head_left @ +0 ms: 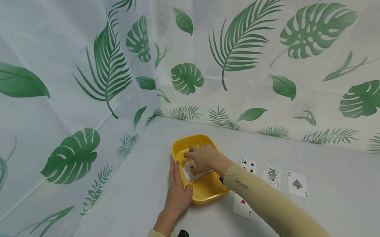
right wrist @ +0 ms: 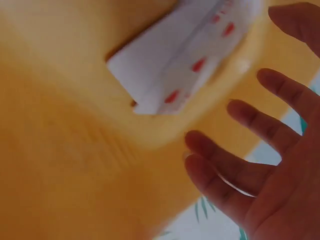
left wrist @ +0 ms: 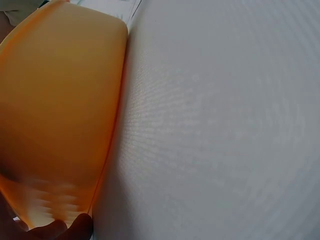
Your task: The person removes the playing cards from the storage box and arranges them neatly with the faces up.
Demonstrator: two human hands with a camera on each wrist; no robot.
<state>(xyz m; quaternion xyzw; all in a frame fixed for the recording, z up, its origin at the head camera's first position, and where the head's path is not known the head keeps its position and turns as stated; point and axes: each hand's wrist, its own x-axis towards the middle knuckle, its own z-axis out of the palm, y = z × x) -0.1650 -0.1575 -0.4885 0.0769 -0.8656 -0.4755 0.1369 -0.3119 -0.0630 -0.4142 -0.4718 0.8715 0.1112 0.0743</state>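
A yellow tray (head_left: 209, 192) stands on the pale tabletop, with a few playing cards (head_left: 187, 171) lying loosely stacked inside. My left hand (head_left: 177, 196) rests against the tray's left outer side, fingers straight and thumb by the rim. Two or more of its fingertips (left wrist: 82, 225) show low on the tray's wall in the left wrist view. Over the cards, my right hand (head_left: 204, 158) reaches into the tray with fingers spread and slightly bent. In the right wrist view these fingers are apart from the blurred cards (right wrist: 155, 65), which carry red marks, and hold nothing.
Right of the tray lie face-up cards: a spades card (head_left: 248, 164), a joker (head_left: 272, 175), an ace of spades (head_left: 297, 184) and a hearts card (head_left: 241, 208). My right sleeve (head_left: 260, 196) partly covers this area. Leaf-printed curtains (head_left: 245, 73) border the table behind and left.
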